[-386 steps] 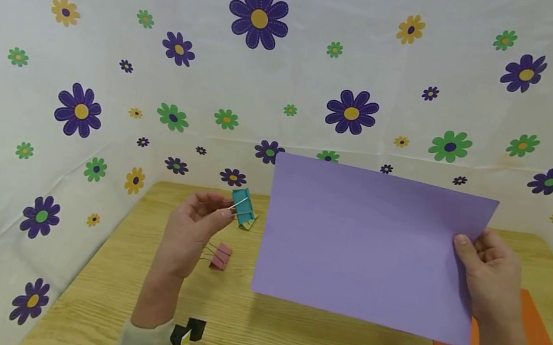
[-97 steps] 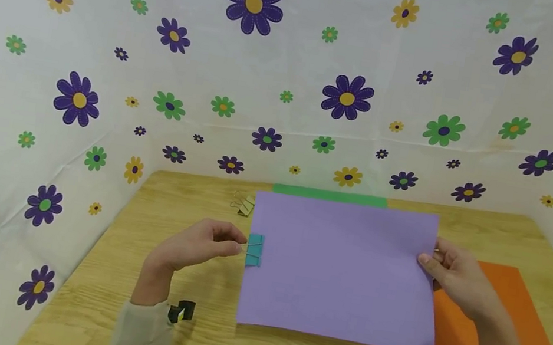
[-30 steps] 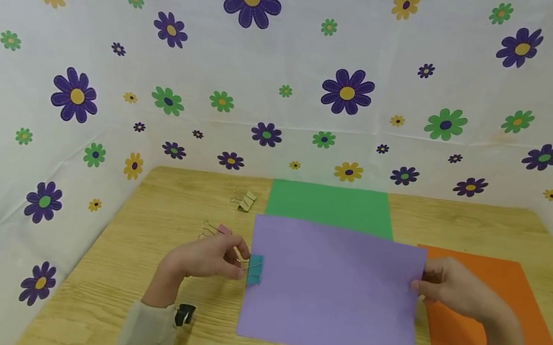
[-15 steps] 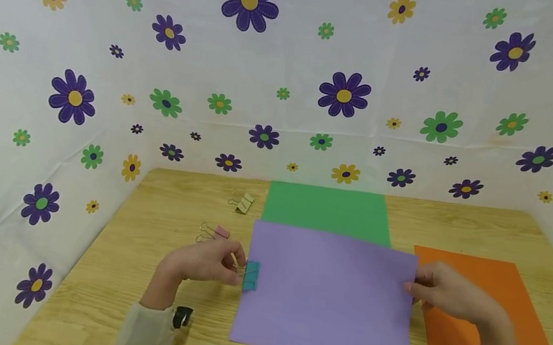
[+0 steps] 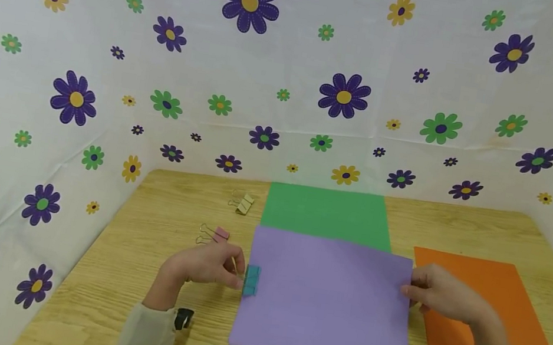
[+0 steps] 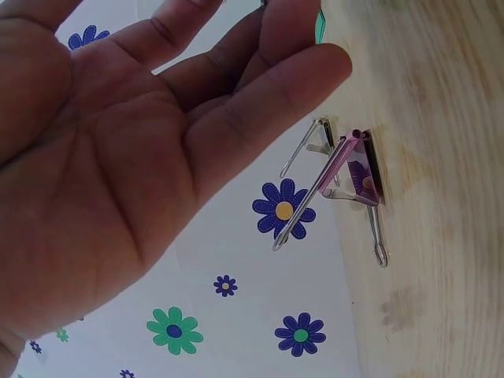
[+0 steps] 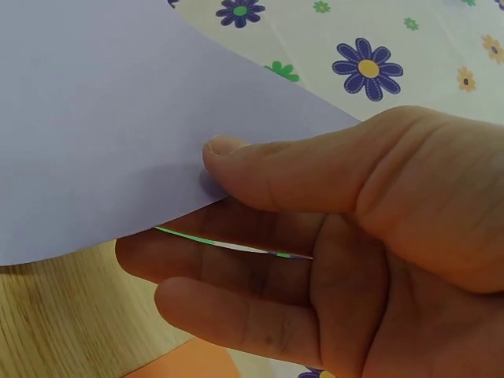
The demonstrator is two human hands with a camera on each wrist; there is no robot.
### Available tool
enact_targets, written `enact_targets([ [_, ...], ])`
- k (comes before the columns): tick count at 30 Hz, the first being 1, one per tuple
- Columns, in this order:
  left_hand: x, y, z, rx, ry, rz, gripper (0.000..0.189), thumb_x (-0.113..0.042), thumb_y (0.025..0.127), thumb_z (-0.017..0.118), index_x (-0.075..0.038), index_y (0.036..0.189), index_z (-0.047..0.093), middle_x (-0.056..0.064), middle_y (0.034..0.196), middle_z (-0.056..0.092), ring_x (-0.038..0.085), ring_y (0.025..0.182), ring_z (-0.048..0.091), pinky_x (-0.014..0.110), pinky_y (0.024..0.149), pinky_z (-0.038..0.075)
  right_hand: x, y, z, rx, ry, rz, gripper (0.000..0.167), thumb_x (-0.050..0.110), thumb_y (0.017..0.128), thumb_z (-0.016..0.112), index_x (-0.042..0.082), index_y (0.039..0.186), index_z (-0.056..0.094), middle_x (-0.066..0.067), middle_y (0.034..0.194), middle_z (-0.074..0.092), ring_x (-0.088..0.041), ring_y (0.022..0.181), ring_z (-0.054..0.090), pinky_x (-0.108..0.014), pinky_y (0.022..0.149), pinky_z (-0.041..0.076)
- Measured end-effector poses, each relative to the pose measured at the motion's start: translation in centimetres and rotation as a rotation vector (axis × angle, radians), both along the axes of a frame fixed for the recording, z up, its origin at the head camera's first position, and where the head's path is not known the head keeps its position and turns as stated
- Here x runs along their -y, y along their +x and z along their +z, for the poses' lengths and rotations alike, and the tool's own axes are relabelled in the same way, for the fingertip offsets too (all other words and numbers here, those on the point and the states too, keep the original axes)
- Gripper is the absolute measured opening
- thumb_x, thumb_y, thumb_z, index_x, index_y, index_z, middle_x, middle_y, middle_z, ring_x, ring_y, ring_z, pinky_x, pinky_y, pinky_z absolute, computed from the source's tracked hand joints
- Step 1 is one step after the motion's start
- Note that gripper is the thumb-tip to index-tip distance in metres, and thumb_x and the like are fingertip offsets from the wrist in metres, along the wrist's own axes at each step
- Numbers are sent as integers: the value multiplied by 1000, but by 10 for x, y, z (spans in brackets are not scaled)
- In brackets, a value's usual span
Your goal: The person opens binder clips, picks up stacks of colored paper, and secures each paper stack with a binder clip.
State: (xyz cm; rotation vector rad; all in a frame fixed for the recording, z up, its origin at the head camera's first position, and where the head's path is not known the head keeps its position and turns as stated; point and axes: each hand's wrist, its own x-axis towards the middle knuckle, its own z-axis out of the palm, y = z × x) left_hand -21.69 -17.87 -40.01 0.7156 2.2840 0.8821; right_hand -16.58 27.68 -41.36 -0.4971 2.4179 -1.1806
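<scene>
A purple sheet of paper (image 5: 325, 311) lies low over the table, its right part lifted slightly. A teal binder clip (image 5: 251, 280) sits on the sheet's left edge. My left hand (image 5: 209, 262) pinches the clip at its handle side; in the left wrist view only a sliver of teal shows beyond the fingers (image 6: 268, 102). With thumb on top and fingers beneath, my right hand (image 5: 443, 290) pinches the sheet's right edge, as the right wrist view shows up close.
A pink binder clip (image 5: 221, 235) lies just beyond my left hand, and a pale yellow binder clip (image 5: 245, 204) farther back. A green sheet (image 5: 329, 213) lies behind the purple one, partly covered. An orange sheet (image 5: 493, 300) lies under my right forearm. Flowered cloth surrounds the wooden table (image 5: 133, 270).
Earlier the purple sheet was held up with the teal clip apart in my left hand; then the clip was on its edge. Since then both hands have lowered the sheet nearer me, uncovering the green sheet.
</scene>
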Motion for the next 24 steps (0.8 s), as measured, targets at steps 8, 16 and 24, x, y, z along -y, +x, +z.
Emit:
enact_targets([
  [8, -1, -2, -3, 6, -13, 8, 21, -15, 89, 74, -3, 98, 59, 3, 88, 61, 15, 78, 54, 31, 70, 46, 0, -1, -7, -14, 16, -23, 27, 7, 99, 58, 1, 73, 54, -4, 71, 60, -15, 64, 57, -29, 56, 52],
  [16, -3, 0, -3, 7, -32, 18, 20, -18, 89, 73, -6, 95, 59, 2, 86, 61, 15, 77, 55, 31, 69, 44, 5, -4, -12, -22, 45, -48, 11, 7, 98, 59, 1, 89, 63, -3, 71, 58, -17, 64, 56, -25, 52, 46],
  [24, -3, 0, -4, 0, -60, 32, 19, -21, 91, 72, -7, 94, 60, 0, 81, 60, 15, 75, 51, 30, 64, 40, 8, -5, -15, -34, 65, -52, 15, 7, 96, 62, 3, 82, 58, 0, 64, 48, -12, 56, 48, -22, 49, 38],
])
